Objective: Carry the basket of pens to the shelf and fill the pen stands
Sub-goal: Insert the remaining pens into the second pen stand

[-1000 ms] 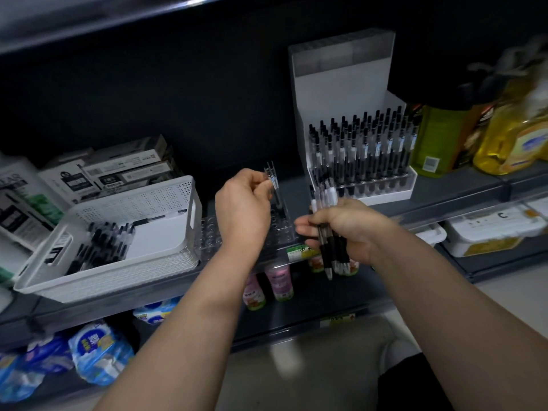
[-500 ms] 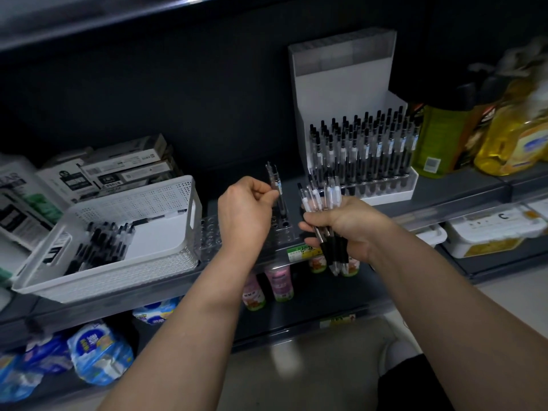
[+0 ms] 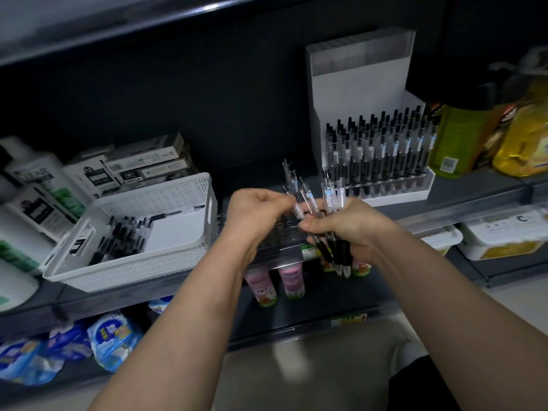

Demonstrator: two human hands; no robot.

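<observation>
Shelf restock, seen through my remote head-camera feed: 2 hands meet just right of the white basket (image 3: 133, 264) on the shelf (image 3: 474, 200). The right hand (image 3: 353, 229) has its fingers wrapped tight round a bundle of pens (image 3: 333, 197), writing tips down and clicker ends fanned upward. The left hand (image 3: 256, 216), fingers curled, pinches 1 pen (image 3: 297, 209) at the near edge of that bundle. Beneath both hands, just beside the basket's right wall, sits the clear pen stand (image 3: 280, 235), its rows of holes showing. Loose pens (image 3: 121, 237) lie heaped in the basket's left half. Farther right of the basket stands the white pen stand (image 3: 394, 192), packed with upright pens (image 3: 379, 149). Boxes (image 3: 142, 164) are stacked behind the basket, and yellow bottles (image 3: 527, 143) stand far to its right.
</observation>
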